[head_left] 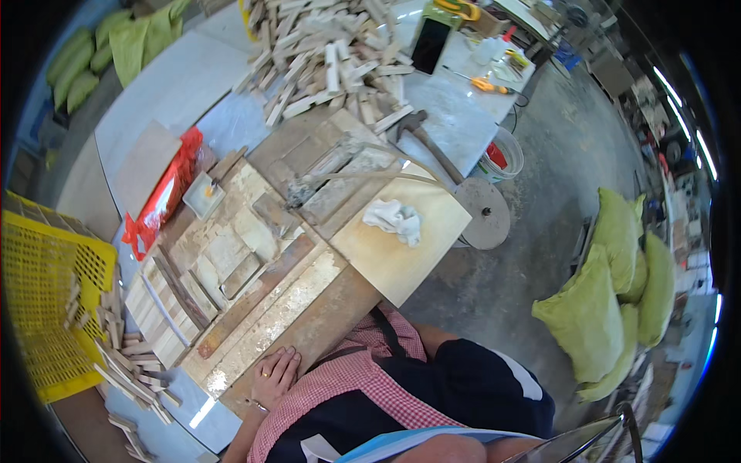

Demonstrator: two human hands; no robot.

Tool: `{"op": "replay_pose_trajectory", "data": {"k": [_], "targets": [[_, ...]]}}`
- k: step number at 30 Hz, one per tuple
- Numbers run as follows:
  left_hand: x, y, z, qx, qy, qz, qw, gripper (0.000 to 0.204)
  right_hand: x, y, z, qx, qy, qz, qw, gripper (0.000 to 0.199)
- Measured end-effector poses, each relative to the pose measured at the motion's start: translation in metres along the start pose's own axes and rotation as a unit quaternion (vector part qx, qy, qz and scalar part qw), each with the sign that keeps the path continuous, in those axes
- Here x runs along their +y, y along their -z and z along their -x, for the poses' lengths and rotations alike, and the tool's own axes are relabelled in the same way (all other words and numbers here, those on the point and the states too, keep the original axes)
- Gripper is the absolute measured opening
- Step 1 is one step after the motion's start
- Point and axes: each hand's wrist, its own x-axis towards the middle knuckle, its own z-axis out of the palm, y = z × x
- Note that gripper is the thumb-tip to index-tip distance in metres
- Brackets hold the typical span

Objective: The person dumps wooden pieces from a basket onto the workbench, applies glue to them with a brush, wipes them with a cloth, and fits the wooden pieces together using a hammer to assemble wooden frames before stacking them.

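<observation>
My left hand [275,376] lies on the near edge of a worn wooden work board [340,312], its fingers stretched out and holding nothing. Beyond it, a long wooden strip [258,297] with rusty ends runs across the board. Small wooden blocks and a pale striped wood panel [150,312] sit toward the left. On a light plywood sheet [421,270] to the right rests a crumpled white cloth [394,220]. A bit of my right forearm [436,339] shows beside the apron; the hand itself is out of sight.
A heap of wooden sticks [332,65] covers the far table. Near it lie a hammer [432,147] and an orange-handled screwdriver [486,85]. A yellow crate [58,293] stands left, a red plastic bag [166,193] behind the board. Stuffed green sacks [594,309] are on the right-hand floor.
</observation>
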Motion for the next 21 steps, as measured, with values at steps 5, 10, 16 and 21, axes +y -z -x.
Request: {"op": "replay_pose_trajectory", "data": {"k": [5,10,16,21], "targets": [[0.006,0.005,-0.008,0.014,0.019,0.029,0.999,0.044,-0.013,0.009,-0.043,0.040,0.073,-0.043,0.996,0.039],[0.010,0.014,-0.016,-0.021,0.028,0.028,0.999,0.044,0.004,0.047,-0.040,0.053,0.121,-0.205,0.970,0.039],[0.013,0.015,-0.007,-0.023,0.044,0.012,0.999,0.046,0.030,0.132,0.041,-0.003,0.009,-0.355,0.935,0.028],[0.012,0.008,0.006,-0.015,0.085,0.025,0.996,0.042,-0.029,0.225,0.118,-0.074,0.178,-0.114,0.975,0.031]]}}
